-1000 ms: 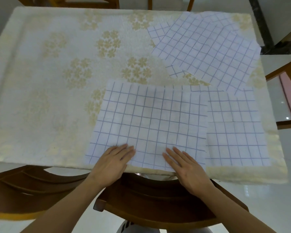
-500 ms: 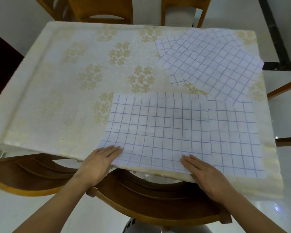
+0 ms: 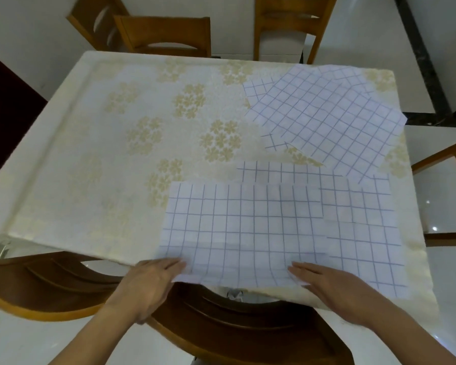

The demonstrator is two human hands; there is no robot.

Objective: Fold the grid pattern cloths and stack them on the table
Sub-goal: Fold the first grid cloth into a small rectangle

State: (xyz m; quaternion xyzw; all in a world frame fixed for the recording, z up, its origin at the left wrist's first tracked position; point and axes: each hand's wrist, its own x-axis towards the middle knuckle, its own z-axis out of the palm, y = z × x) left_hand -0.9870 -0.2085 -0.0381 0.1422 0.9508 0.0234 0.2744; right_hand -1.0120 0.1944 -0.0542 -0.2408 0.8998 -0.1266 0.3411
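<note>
A white cloth with a blue grid (image 3: 242, 227) lies flat at the table's near edge, its front edge hanging slightly past it. My left hand (image 3: 150, 280) rests with straight fingers on its near left corner; the thumb is hidden. My right hand (image 3: 327, 283) lies flat, fingers straight, on its near right corner. Under this cloth, more grid cloth (image 3: 361, 233) spreads out to the right. A loose pile of overlapping grid cloths (image 3: 327, 119) sits at the far right of the table.
The table (image 3: 116, 154) has a cream cover with gold flowers; its left half is bare. A wooden chair back (image 3: 221, 325) stands right below my hands. Two chairs (image 3: 163, 35) stand at the far side and another chair (image 3: 445, 154) at the right.
My hands have slid apart along the cloth's near edge, from its middle out to the two near corners. The cloth has shifted slightly toward me over the table edge.
</note>
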